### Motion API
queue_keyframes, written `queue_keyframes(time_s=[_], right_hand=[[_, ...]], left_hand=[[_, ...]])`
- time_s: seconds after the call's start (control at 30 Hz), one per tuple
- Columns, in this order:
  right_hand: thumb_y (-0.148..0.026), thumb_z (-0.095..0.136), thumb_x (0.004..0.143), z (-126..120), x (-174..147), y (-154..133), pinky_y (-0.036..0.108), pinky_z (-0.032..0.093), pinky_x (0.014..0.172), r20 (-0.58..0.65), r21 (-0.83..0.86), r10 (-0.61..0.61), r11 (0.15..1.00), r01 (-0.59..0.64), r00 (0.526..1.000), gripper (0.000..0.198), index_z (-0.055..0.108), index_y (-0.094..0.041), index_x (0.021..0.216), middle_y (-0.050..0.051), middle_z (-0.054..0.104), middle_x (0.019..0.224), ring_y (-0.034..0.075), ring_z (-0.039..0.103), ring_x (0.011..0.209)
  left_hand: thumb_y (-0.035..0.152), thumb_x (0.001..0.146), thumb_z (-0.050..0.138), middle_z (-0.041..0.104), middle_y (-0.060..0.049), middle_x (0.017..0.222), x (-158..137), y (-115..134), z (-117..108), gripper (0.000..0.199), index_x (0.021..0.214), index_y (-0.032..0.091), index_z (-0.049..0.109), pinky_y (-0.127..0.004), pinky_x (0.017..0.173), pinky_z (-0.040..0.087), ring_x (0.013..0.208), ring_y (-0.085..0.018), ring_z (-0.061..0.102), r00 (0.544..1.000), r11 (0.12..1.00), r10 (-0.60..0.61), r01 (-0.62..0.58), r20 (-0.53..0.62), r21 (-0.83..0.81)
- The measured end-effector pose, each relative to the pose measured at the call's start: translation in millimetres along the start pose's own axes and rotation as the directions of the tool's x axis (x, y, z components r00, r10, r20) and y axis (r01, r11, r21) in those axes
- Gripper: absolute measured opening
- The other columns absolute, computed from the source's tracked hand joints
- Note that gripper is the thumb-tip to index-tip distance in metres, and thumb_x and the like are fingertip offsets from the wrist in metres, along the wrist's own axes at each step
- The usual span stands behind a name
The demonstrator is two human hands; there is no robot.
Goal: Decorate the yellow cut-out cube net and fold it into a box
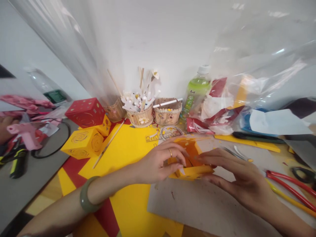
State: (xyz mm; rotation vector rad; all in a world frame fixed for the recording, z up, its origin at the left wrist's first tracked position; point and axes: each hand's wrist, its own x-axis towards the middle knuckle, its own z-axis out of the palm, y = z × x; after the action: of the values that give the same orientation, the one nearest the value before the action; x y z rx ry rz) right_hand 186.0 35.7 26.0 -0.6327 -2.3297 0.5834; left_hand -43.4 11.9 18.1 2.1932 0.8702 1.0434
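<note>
A yellow paper box (195,171), its top open and its inside glowing orange, stands tilted on a grey board (177,200). At its left side is my left hand (160,161), fingers curled over the near edge, with a small white bit by the thumb tip. My right hand (234,176) grips the right end between thumb and fingers. The fingers cover parts of the box, and some blur hides the detail inside.
Behind stand a woven basket of white pens (140,117), another basket (168,115) and a green drink bottle (197,89). Finished-looking yellow (84,143) and red boxes (86,112) sit left, past a thin stick (108,144). Red-handled pliers (288,182) lie right; a pink glue gun (26,133) lies far left.
</note>
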Motion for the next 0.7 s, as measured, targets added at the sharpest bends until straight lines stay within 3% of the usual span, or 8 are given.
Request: queue_keyframes(time_s=[0.1, 0.17, 0.27, 0.43, 0.53, 0.7], right_hand=[[-0.022, 0.064, 0.077, -6, -6, 3, 0.034, 0.053, 0.074, -0.161, 0.001, 0.052, 0.999, -0.052, 0.986, 0.023, 0.06, -0.028, 0.099, 0.003, 0.066, 0.092, 0.02, 0.062, 0.088], [-0.02, 0.064, 0.076, -10, -10, 3, 0.033, 0.053, 0.072, -0.194, -0.043, 0.049, 0.997, -0.058, 0.98, 0.018, 0.062, -0.027, 0.093, 0.003, 0.066, 0.087, 0.02, 0.063, 0.085], [-0.014, 0.063, 0.075, -14, -14, 2, 0.028, 0.053, 0.065, -0.116, -0.108, -0.041, 0.994, 0.028, 0.992, 0.017, 0.063, -0.025, 0.089, 0.003, 0.065, 0.083, 0.018, 0.063, 0.079], [-0.008, 0.056, 0.078, -13, -17, -3, 0.026, 0.052, 0.063, -0.021, -0.168, -0.173, 0.972, 0.167, 0.985, 0.019, 0.063, -0.02, 0.09, 0.004, 0.065, 0.08, 0.015, 0.062, 0.075], [-0.011, 0.056, 0.08, -12, -17, -3, 0.026, 0.053, 0.064, 0.005, -0.18, -0.192, 0.965, 0.189, 0.981, 0.017, 0.062, -0.021, 0.092, 0.005, 0.066, 0.082, 0.016, 0.063, 0.078], [-0.016, 0.057, 0.08, -12, -18, -1, 0.029, 0.054, 0.066, -0.017, -0.212, -0.168, 0.964, 0.161, 0.986, 0.015, 0.062, -0.022, 0.094, 0.006, 0.067, 0.087, 0.018, 0.064, 0.082]], left_hand=[[0.015, 0.083, 0.054, 0.061, -0.009, 0.094, 1, -1, -1, 0.007, 0.079, 0.016, 0.06, -0.041, 0.099, 0.037, 0.107, -0.02, 0.053, 0.999, 0.999, 0.036, -0.036, 0.001, 0.021], [0.015, 0.084, 0.052, 0.062, -0.008, 0.095, 1, -1, -2, 0.009, 0.08, 0.017, 0.06, -0.043, 0.102, 0.033, 0.117, -0.021, 0.046, 0.997, 0.996, 0.077, -0.077, -0.006, 0.047], [0.017, 0.084, 0.052, 0.061, -0.008, 0.095, 0, -1, -1, 0.01, 0.08, 0.017, 0.062, -0.044, 0.101, 0.035, 0.122, -0.024, 0.039, 0.986, 0.975, 0.159, -0.149, -0.049, 0.167], [0.015, 0.082, 0.052, 0.057, -0.006, 0.083, -5, 3, 5, 0.011, 0.086, 0.019, 0.062, -0.039, 0.089, 0.042, 0.093, -0.02, 0.048, 0.955, 0.898, 0.261, -0.187, -0.14, 0.398], [0.014, 0.08, 0.05, 0.056, -0.006, 0.083, -6, 5, 9, 0.014, 0.092, 0.018, 0.057, -0.04, 0.087, 0.043, 0.09, -0.02, 0.05, 0.957, 0.917, 0.256, -0.195, -0.137, 0.349], [0.043, 0.077, 0.06, 0.047, -0.008, 0.101, -7, 2, 15, 0.035, 0.102, 0.021, 0.048, -0.05, 0.096, 0.036, 0.112, -0.028, 0.042, 0.99, 0.974, 0.114, -0.095, -0.08, 0.206]])
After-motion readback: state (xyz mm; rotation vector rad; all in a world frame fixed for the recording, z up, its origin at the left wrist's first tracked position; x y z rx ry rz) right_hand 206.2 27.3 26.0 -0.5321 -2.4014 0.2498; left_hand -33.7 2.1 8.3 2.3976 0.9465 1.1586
